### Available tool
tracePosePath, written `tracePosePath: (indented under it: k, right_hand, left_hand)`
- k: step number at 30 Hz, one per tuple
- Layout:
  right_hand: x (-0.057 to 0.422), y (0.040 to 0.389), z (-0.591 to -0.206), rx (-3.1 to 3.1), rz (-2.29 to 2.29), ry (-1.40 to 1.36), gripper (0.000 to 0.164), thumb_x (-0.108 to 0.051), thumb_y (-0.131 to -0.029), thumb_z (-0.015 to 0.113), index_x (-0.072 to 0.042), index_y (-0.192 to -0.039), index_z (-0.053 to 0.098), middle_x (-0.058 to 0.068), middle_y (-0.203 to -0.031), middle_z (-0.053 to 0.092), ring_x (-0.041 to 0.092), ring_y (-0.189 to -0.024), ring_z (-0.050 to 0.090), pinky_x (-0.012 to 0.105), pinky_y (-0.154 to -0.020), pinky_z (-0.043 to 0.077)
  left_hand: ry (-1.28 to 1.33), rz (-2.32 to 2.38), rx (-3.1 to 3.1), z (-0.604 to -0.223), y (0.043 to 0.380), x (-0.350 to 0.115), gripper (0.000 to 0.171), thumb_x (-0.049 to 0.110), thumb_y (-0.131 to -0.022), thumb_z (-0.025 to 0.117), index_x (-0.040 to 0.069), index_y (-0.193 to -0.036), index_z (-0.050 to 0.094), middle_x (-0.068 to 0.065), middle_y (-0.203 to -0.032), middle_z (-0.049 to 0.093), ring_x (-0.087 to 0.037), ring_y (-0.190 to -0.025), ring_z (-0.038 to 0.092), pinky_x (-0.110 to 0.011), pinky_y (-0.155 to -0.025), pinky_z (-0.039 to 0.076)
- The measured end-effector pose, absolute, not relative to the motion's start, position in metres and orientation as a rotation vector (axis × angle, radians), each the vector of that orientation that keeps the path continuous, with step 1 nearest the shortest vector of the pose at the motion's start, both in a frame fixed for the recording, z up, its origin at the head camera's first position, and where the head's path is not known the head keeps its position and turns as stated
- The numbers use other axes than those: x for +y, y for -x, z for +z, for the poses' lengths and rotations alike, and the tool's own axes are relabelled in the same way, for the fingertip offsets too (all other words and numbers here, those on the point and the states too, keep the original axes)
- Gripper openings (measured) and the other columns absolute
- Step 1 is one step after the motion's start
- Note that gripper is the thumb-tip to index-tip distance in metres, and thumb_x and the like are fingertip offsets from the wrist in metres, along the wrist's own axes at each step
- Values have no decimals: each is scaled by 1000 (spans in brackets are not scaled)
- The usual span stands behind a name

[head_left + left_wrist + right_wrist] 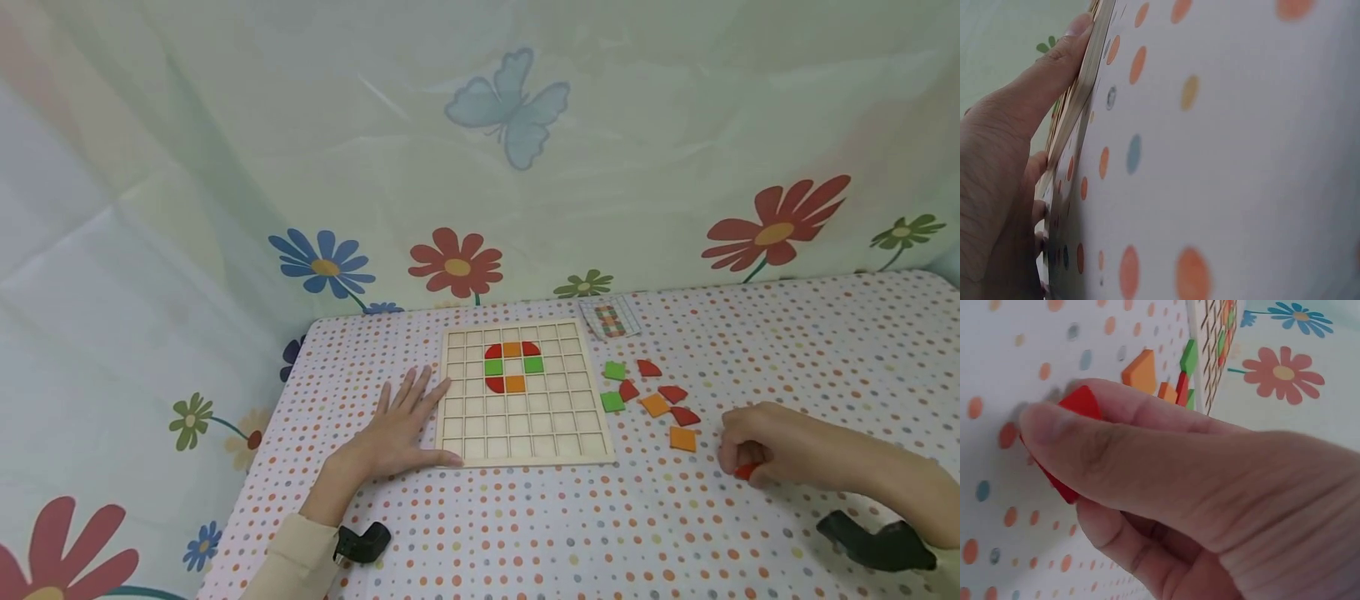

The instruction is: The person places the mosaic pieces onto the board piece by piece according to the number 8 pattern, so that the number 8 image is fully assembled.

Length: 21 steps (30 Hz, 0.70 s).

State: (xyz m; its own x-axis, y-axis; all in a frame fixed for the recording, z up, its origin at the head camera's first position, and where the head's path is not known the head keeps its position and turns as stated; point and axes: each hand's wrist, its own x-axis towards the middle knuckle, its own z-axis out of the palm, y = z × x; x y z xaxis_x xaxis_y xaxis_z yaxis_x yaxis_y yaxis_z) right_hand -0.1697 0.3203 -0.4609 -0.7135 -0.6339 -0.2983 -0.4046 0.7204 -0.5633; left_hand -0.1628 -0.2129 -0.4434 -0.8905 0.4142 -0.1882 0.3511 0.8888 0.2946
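A square wooden grid board lies on the dotted tablecloth, with a ring of red, orange and green tiles set in its upper cells. My left hand is spread flat at the board's left side, its thumb resting on the near edge in the left wrist view. Off to the right, my right hand pinches a red quarter-round tile between thumb and fingers, low over the cloth. The thumb covers the middle of that tile in the right wrist view.
Between board and right hand lie loose tiles: green squares, orange squares and several red quarter-rounds. A small pattern card sits by the board's top right corner. Behind the table hangs a flowered curtain.
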Motion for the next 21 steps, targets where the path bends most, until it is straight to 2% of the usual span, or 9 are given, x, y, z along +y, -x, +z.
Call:
tracePosePath:
  k: [3, 10, 17, 21]
  right_hand:
    - [321, 177, -467, 2417, -645, 851, 37, -1, -81, 87, -35, -88, 74, -16, -85, 56, 0, -72, 51, 20, -60, 47]
    - [253, 156, -392, 2444, -640, 985, 25, 1, -86, 82, -22, -92, 77, -10, -83, 45, 1, -74, 42, 24, -60, 39]
    - [196, 169, -376, 2609, -728, 1130, 19, 1, -90, 80, -17, -93, 75, -12, -91, 57, 2, -82, 55, 24, -69, 55]
    - [176, 178, -373, 2659, -824, 1167, 18, 1, -88, 81, -16, -90, 75, -12, -89, 61, 4, -80, 57, 25, -68, 56]
  left_hand:
    - [-573, 362, 2812, -442, 163, -213, 115, 75, -83, 71, 22, -170, 17, -11, -176, 2, -35, -161, -5, -64, -126, -3]
    - [-573, 362, 2819, -443, 164, -216, 115, 75, -83, 71, 22, -170, 17, -11, -176, 2, -35, -161, -4, -64, -126, -3]
    - [-565, 372, 2815, -444, 162, -216, 115, 75, -83, 72, 22, -170, 18, -11, -176, 2, -36, -161, -5, -64, -126, -3]
    - [-578, 374, 2806, -443, 163, -214, 115, 75, -83, 71, 22, -170, 17, -11, -176, 1, -35, -161, -6, -64, -126, -4]
